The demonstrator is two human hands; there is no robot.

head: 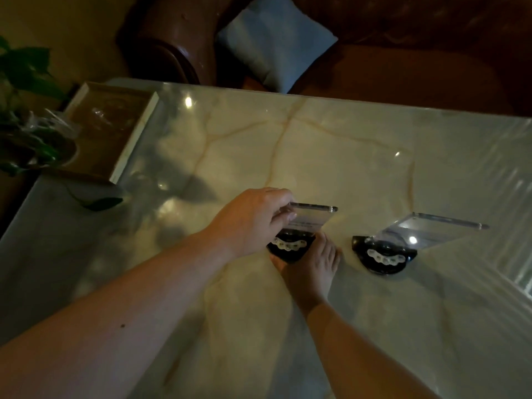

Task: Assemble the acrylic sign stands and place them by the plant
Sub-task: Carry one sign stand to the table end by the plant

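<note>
Two acrylic sign stands are on the marble table [288,298]. Each has a clear panel in a black half-round base with white buttons. My left hand [253,220] pinches the top left corner of the near stand's clear panel [312,217]. My right hand [311,269] cups that stand's black base [290,247] from the front, fingers along its right side. The second stand [403,240] sits to the right, untouched, its panel leaning back. The plant [26,110] is at the far left edge of the table.
A brown box with white edges [112,128] lies beside the plant at the table's far left corner. A loose leaf [100,203] rests on the table. Behind the table stands a dark sofa with a blue cushion [276,41].
</note>
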